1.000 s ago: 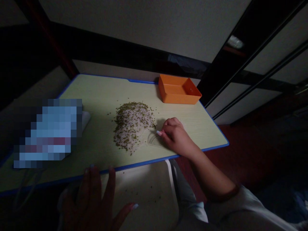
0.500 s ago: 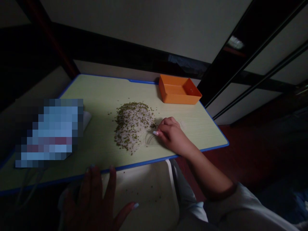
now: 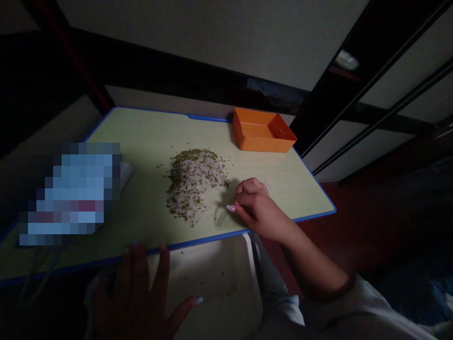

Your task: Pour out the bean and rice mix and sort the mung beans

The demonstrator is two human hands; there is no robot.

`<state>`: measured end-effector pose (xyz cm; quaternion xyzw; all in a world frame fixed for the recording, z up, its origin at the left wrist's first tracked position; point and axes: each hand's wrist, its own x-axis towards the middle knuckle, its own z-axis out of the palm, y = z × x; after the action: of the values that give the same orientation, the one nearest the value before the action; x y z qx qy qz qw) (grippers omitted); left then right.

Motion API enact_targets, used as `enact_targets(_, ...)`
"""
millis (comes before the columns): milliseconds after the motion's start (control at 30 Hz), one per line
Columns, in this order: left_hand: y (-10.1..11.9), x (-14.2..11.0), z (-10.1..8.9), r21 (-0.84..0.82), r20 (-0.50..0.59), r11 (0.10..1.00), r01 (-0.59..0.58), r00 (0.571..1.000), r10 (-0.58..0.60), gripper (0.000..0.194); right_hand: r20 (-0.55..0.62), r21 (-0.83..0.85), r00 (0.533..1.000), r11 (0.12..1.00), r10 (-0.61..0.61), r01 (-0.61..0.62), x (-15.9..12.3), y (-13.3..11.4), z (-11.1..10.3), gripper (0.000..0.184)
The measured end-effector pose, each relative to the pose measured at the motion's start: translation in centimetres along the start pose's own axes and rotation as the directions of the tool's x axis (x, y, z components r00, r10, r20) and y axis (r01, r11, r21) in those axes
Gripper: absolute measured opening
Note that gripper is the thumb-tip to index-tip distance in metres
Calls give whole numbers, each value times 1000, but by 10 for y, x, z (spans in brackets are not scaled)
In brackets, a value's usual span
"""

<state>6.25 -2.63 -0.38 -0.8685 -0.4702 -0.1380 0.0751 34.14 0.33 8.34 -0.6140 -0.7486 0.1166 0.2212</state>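
A mixed pile of white rice and green mung beans (image 3: 193, 182) lies on the pale table (image 3: 148, 127). Just right of it, my right hand (image 3: 256, 205) is closed on a clear plastic protractor (image 3: 223, 219), whose curved markings show below the thumb. The protractor's lower edge is close to the table's blue front rim, and the hand covers its other end. At the lower left, my left hand (image 3: 138, 288) is in deep shadow with fingers and thumb apart. Its fingertips reach the blue rim, beside the white tub (image 3: 212, 316) below the table, and it holds nothing.
An orange box (image 3: 264, 144) stands at the back right corner. On the left lies a blurred-out bluish packet (image 3: 76, 189). A few rice grains (image 3: 268, 182) are scattered behind my right hand. Dark specks like beans lie in the tub. A cabinet wall rises behind the table.
My right hand has drawn the protractor a little toward the table's front edge, away from the pile. The left hand has hardly moved.
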Motion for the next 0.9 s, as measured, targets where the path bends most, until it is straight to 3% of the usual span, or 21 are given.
enact_targets(267, 0, -1, -1, 14, 73, 999, 34, 997, -35, 90, -103, 4, 990, 996, 93, -93, 6, 7, 7, 29)
enact_targets(900, 0, 0, -4, 1, 45, 1000, -12, 999, 12, 89, -70, 51, 996, 997, 53, -49, 3, 8, 5, 28)
